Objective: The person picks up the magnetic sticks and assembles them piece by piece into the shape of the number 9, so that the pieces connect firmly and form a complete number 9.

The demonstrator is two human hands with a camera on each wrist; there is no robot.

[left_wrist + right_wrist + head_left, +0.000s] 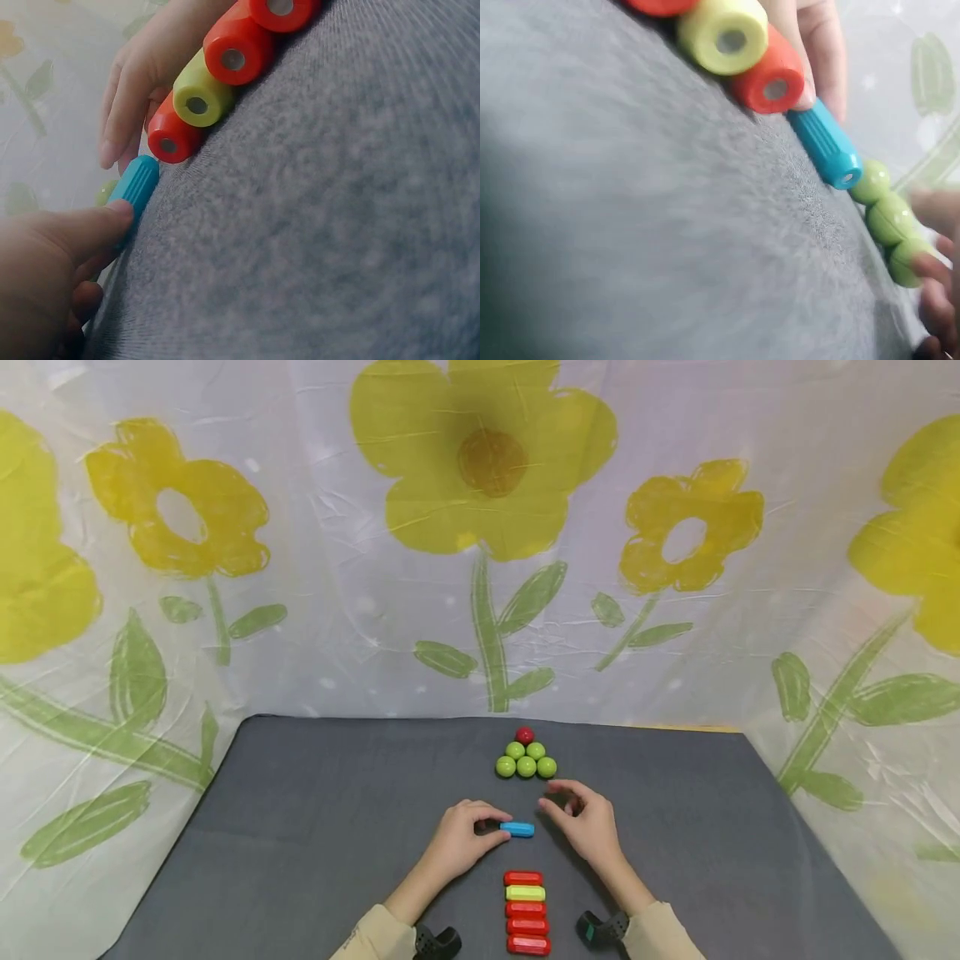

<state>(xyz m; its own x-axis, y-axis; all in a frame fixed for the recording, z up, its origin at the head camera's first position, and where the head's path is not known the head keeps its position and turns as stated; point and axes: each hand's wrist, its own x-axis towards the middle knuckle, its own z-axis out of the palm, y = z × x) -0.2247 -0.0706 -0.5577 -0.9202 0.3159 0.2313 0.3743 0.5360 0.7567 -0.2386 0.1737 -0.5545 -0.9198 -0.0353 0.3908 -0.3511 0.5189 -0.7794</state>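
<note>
- The blue rod [521, 830] lies crosswise at the middle of the work area, pointing from nine o'clock to three o'clock in the head view; whether it touches the table [337, 777] or sits slightly above it, I cannot tell.
- The left hand [467, 841], at the rod's nine o'clock, pinches that end between thumb and fingers.
- The right hand [589, 828] grasps nothing: its fingers are loosely bent, with thumb and forefinger apart. The hand is at the rod's three o'clock, its fingertips toward one o'clock, near the green balls.
- Straight toward six o'clock from the blue rod, and apart from it, five rods form a column, close side by side and each lying crosswise. The nearest is a red rod [523, 878], next comes a yellow rod [525, 893], then three more red rods [527, 927].
- Both wrist views show round grey discs in the ends of the red and yellow rods.
- Toward twelve o'clock from the blue rod, five green balls [527, 767] stand in a row of three and a row of two, with one red ball [525, 736] at the twelve o'clock tip of the triangle.
- Beyond the table's twelve o'clock edge hangs a pale cloth [330, 610] with yellow flowers.
</note>
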